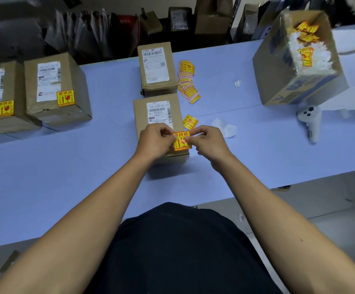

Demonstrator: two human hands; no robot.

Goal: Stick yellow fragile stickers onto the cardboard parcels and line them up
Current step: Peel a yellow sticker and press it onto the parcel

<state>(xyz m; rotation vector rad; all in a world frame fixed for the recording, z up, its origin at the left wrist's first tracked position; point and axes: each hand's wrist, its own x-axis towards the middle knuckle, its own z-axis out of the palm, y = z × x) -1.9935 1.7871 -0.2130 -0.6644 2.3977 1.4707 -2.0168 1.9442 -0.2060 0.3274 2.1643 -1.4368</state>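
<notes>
Lighting: we see even, soft overhead light | Shadows: faint beneath the parcel [161, 115] | Blur: far corners smeared | Distortion: table edge [299, 181] bows, wide-angle.

both hands' fingers [190, 139] pinching yellow sticker [181, 138], above parcel [142, 115]

Head-worn view, down over table [45, 177]

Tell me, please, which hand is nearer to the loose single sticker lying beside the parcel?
The right hand; the loose sticker lies just beyond it. The left hand is farther off, across the held sticker.
</notes>
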